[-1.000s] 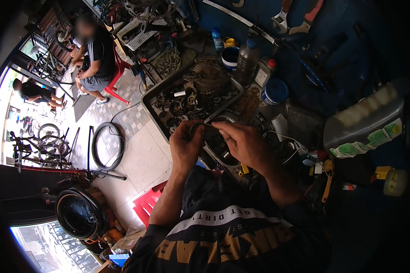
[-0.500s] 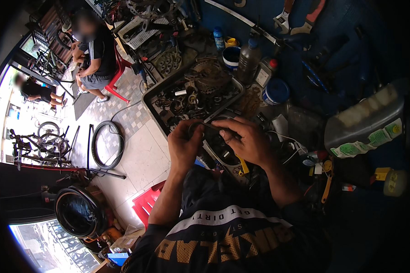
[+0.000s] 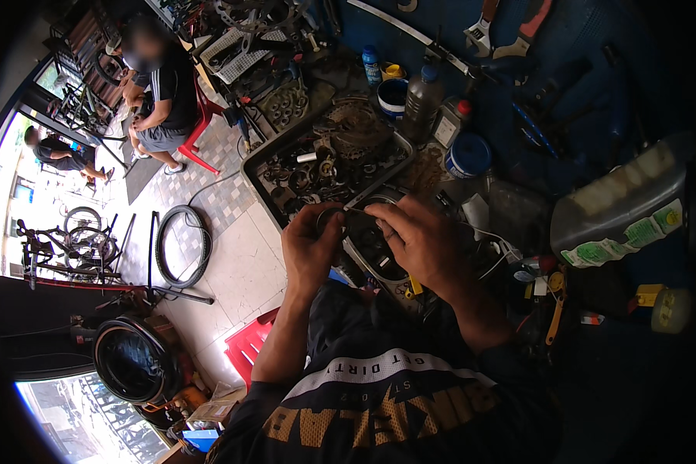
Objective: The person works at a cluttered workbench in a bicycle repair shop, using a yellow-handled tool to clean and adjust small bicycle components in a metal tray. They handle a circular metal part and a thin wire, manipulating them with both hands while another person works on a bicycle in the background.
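Observation:
My left hand (image 3: 309, 246) is closed around a small round, ring-shaped metal part (image 3: 326, 218), pinched between thumb and fingers. Opposite it, my right hand (image 3: 424, 238) pinches a thin, narrow tool (image 3: 355, 209) whose tip points at the ring. Whether tip and ring touch is too small to tell. Both hands hover over the near edge of a grey tray (image 3: 253, 182) heaped with greasy bike parts. Below them sits a smaller container (image 3: 358, 255) with dark pieces inside, and a yellow-handled tool (image 3: 415, 284) lies beside it.
Bottles (image 3: 423, 104), blue tubs (image 3: 469, 157) and a large jug (image 3: 622, 209) crowd the bench's far right. Wrenches (image 3: 481, 32) hang on the wall. A tyre (image 3: 183, 247) and a red chair (image 3: 249, 344) stand on the left floor. One person (image 3: 162, 100) sits farther off.
My right hand has turned slightly, its fingers drawing together, and the thin tool's tip has shifted at the ring. My left hand stays nearly in place. A distant person has changed posture.

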`<state>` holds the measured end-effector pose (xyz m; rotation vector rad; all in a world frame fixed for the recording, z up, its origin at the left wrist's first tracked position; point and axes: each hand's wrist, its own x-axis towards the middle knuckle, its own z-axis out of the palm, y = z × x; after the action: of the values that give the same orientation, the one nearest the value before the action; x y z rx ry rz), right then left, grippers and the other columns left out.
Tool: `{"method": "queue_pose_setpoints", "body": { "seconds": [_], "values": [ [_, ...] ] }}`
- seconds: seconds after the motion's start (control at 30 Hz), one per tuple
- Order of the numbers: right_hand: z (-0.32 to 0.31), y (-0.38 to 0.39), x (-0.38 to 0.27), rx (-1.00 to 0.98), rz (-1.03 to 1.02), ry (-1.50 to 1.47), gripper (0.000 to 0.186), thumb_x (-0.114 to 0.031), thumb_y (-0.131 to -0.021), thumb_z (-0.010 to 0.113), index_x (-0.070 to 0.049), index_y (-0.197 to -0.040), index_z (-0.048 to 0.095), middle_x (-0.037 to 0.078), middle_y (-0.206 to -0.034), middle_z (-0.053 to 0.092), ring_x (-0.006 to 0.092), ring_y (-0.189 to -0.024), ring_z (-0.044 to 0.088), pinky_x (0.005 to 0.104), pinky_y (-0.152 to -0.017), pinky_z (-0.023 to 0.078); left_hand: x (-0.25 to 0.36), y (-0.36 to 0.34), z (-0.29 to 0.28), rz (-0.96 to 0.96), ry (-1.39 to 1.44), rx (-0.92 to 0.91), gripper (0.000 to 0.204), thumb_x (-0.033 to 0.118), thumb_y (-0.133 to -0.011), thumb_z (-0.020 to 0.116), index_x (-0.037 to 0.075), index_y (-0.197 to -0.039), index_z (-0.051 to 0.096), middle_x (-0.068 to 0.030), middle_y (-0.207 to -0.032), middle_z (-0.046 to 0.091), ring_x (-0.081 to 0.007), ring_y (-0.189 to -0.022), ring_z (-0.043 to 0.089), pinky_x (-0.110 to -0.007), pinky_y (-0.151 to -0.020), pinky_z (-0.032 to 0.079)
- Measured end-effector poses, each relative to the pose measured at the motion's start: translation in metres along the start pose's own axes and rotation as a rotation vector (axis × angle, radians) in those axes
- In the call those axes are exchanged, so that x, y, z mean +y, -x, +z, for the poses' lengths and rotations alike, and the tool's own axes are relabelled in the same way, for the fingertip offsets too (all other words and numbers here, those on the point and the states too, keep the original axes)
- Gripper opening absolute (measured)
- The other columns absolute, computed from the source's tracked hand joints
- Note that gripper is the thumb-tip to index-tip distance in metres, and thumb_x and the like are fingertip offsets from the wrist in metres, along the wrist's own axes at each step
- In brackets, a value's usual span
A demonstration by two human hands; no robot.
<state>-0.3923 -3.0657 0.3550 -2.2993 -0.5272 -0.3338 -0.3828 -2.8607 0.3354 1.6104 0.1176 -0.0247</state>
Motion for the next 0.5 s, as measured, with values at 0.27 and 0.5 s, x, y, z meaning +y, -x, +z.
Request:
{"method": "queue_pose_setpoints", "body": {
  "seconds": [0.27,0.5],
  "values": [
    [0.000,0.000,-0.008,-0.079,-0.045,0.164,0.043,-0.008,-0.090,0.073,-0.017,-0.132,0.070,0.005,-0.096,0.061,0.0223,-0.080,0.071,0.0355,-0.066,0.061,0.000,0.000,-0.001,0.016,-0.037,0.022,0.016,0.008,-0.100,0.072,0.000,-0.114,0.073,0.0008,-0.071,0.066,-0.0042,-0.055,0.054,-0.024,-0.049,0.040],
    [0.001,-0.008,-0.011,-0.071,-0.173,0.290,0.053,-0.006,-0.086,0.076,-0.018,-0.137,0.070,0.004,-0.092,0.056,0.0201,-0.081,0.067,0.0341,-0.068,0.060,0.002,0.003,-0.002,0.012,-0.079,0.036,0.017,0.009,-0.099,0.073,0.001,-0.114,0.073,0.0006,-0.073,0.067,-0.0045,-0.056,0.055,-0.024,-0.050,0.041]
  ]
}}
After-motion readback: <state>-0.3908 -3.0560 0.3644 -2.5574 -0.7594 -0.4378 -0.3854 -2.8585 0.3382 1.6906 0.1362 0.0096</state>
